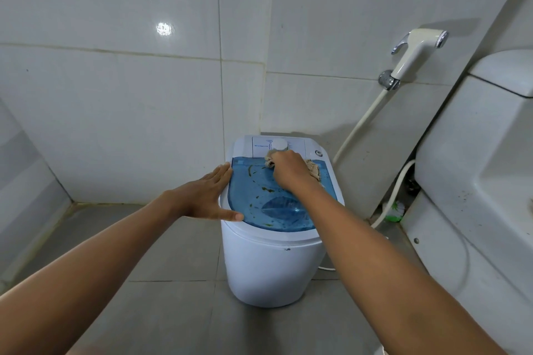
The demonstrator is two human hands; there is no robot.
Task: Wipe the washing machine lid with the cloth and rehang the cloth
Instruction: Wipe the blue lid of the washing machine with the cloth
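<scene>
A small white washing machine [271,268] stands on the grey floor in the corner. Its translucent blue lid [259,199] carries several dark green smears. My right hand [290,171] presses a beige cloth [313,170] onto the far part of the lid, just below the white control dial [279,145]; the cloth shows on both sides of the hand. My left hand [209,196] lies flat with fingers spread on the lid's left rim, holding nothing.
Tiled walls close in behind and to the left. A white bidet sprayer [415,52] hangs on the wall at right, its hose [360,121] running down. A white toilet tank [476,167] fills the right side. Grey floor tiles surround the machine.
</scene>
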